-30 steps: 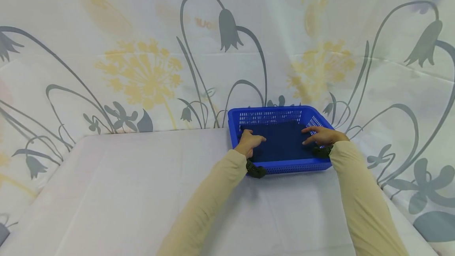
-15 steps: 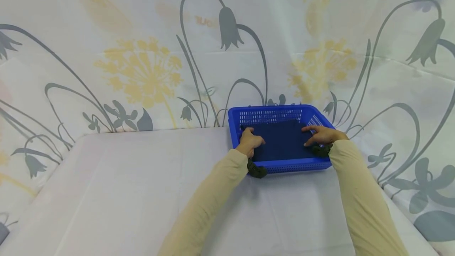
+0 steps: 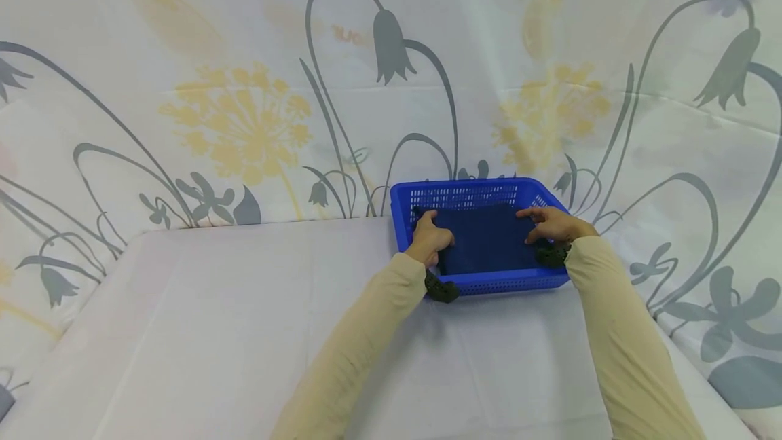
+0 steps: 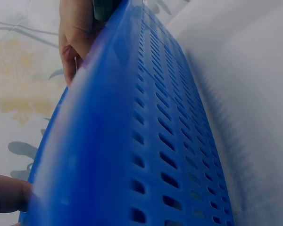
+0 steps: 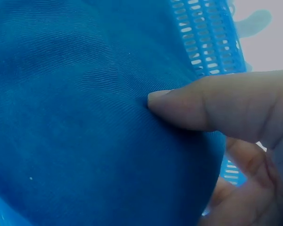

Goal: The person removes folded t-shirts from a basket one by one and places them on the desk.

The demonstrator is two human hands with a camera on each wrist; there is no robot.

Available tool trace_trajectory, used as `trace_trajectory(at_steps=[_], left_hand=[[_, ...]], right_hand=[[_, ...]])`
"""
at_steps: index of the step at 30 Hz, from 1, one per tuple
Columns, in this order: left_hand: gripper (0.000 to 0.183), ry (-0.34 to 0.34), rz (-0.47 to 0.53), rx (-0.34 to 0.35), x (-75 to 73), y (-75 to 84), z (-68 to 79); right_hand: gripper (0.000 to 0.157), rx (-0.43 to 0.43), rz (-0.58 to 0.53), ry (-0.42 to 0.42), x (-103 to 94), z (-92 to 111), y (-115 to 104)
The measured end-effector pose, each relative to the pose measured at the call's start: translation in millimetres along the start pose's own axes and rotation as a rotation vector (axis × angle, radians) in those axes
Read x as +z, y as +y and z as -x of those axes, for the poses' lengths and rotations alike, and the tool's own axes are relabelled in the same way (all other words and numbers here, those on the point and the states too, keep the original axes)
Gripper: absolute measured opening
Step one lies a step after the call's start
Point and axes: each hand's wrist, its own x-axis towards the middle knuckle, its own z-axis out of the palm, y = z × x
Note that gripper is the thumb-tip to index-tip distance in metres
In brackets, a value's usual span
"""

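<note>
A piece of dark blue cloth (image 3: pixel 485 240) with a fine ribbed weave lies in a blue plastic basket (image 3: pixel 497 277) with slotted walls. My left hand (image 3: pixel 430 240) holds the cloth's left side, thumb toward the middle; its other fingertips are largely hidden. At the right side, my right hand (image 3: pixel 554 224) pinches the cloth's edge. In the right wrist view its thumb (image 5: pixel 193 106) presses on top, and the other fingers curl behind the edge. The basket wall (image 4: pixel 108 122) fills much of the left wrist view, where only part of the left hand shows.
The basket stands on a white-covered table (image 3: pixel 244 331), near its back right, close to a flower-printed curtain (image 3: pixel 244 53). Dark wrist-worn pieces (image 3: pixel 441 288) hang close to the basket's front rim.
Both hands stay at the cloth's two sides, with only slight shifts of the fingers. The cloth's left edge has moved a little. The basket keeps its place.
</note>
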Motion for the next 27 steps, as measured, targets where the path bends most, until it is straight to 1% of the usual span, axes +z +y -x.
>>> trace_trajectory(at_steps=[5,9,12,16,21,27], left_hand=[[0.079,0.003,-0.008,0.014,0.9,1.9,1.1],[0.079,-0.005,-0.005,0.027,0.4,2.5,1.7],[0.08,-0.011,0.009,0.043,-1.1,3.8,2.2],[0.081,-0.019,0.031,0.067,-4.0,6.2,3.0],[0.081,-0.03,0.028,0.099,-7.7,9.2,4.4],[0.078,-0.055,0.004,0.107,-15.7,15.2,6.2]], right_hand=[[0.067,-0.019,-0.029,0.026,0.5,0,0],[0.068,-0.059,-0.071,0.047,1.0,1,-1],[0.068,-0.086,-0.082,0.049,-0.3,2,-1],[0.068,-0.102,-0.097,0.035,-2.9,2,-3],[0.069,-0.098,-0.148,0.014,-4.3,2,-3],[0.069,-0.085,-0.154,0.041,-4.3,6,-6]])
